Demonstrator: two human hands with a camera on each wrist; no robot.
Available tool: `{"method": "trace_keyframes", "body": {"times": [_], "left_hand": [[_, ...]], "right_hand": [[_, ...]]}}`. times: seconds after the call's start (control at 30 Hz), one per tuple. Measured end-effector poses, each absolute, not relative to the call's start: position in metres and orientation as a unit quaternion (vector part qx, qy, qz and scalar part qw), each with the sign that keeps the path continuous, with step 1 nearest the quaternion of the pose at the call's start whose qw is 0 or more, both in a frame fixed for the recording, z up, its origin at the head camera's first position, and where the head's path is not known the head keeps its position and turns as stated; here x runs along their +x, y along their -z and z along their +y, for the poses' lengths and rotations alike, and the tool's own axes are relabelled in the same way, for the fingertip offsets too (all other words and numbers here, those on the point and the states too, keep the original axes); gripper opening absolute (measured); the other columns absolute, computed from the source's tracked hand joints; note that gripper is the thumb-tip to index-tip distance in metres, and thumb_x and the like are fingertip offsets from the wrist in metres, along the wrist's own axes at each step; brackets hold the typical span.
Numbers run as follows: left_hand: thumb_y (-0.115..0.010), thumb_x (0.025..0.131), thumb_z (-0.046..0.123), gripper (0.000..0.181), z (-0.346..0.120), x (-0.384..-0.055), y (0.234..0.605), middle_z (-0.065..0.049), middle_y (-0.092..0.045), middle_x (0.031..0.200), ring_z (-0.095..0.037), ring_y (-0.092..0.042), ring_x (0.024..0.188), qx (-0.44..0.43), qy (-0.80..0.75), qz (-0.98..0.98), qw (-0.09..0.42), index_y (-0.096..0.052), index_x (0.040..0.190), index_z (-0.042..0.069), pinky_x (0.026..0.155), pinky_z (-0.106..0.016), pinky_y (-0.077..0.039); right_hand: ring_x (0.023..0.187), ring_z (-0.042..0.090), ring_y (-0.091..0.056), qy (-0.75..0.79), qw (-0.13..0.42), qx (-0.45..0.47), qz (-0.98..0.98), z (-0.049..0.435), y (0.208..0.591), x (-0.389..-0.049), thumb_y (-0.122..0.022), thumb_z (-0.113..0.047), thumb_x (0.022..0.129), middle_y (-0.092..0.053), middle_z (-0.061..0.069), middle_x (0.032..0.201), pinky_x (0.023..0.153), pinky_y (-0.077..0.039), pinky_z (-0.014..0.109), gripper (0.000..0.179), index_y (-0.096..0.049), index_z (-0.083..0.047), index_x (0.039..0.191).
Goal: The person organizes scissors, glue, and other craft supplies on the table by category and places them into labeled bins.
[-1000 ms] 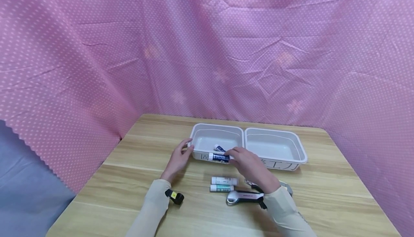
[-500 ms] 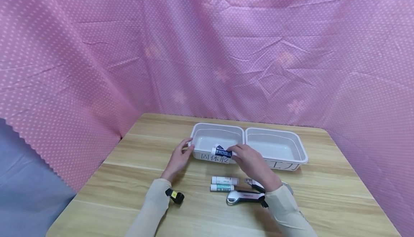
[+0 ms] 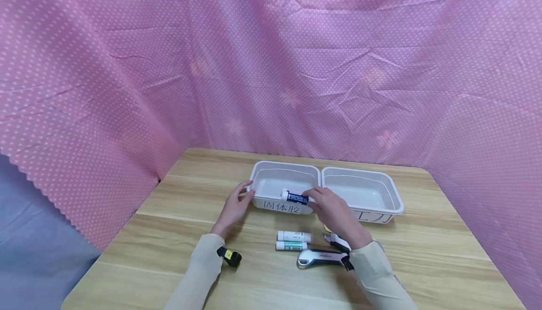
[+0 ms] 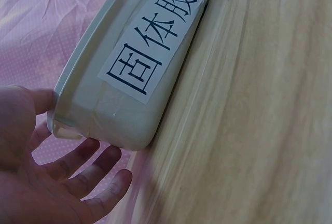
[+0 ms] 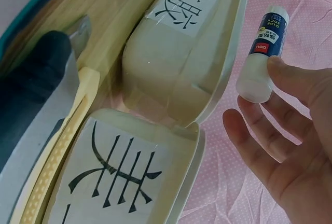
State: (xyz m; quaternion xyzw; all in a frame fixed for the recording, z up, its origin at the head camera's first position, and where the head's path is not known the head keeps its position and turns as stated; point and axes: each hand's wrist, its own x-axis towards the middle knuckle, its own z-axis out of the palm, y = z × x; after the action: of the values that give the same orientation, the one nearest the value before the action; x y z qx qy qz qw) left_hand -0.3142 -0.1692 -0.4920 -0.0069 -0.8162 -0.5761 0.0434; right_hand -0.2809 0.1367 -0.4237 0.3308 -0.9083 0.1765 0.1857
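Observation:
My right hand (image 3: 334, 209) pinches a dark blue glue stick (image 3: 297, 198) by one white end, between thumb and fingertips. The stick lies nearly level over the front rim of the left white plastic box (image 3: 281, 165), and it mostly hides another glue stick inside. In the right wrist view the held glue stick (image 5: 268, 40) shows its label. My left hand (image 3: 234, 210) grips that box's front left corner, thumb at the rim (image 4: 78, 47) and other fingers spread along the outer end. Two glue sticks, one white (image 3: 295, 236) and one green-labelled (image 3: 291, 245), lie on the table before the box.
A second white box (image 3: 360, 169) adjoins the first on its right. Both carry paper labels with characters. Below my right wrist lie a white-and-black utility knife (image 3: 322, 257) and another knife (image 3: 338, 242), partly covered by the arm. Pink dotted cloth (image 3: 271, 65) hangs behind the table.
My right hand has carried the glue stick slightly right and up, from in front of the box's label to over its rim. The left hand stays at the corner.

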Motion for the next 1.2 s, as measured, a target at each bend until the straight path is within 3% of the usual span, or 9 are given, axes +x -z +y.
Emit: {"method": "trace_keyframes", "body": {"times": [1.2], "left_hand": [[-0.055,0.106,0.037,0.049,-0.1685,-0.3109,0.4912,-0.018,-0.052,0.149,-0.035,-0.058,0.128,-0.002,0.584,-0.811,0.040,-0.046,0.153,0.025,0.110,-0.052,-0.048]], "right_hand": [[0.105,0.022,-0.069,-0.184,0.172,0.279,-0.927,0.1467,0.4280,-0.2898,-0.076,-0.009,0.093,-0.073,0.005,0.115,0.088,-0.060,0.041,0.029,-0.071,-0.014,0.122]]}}
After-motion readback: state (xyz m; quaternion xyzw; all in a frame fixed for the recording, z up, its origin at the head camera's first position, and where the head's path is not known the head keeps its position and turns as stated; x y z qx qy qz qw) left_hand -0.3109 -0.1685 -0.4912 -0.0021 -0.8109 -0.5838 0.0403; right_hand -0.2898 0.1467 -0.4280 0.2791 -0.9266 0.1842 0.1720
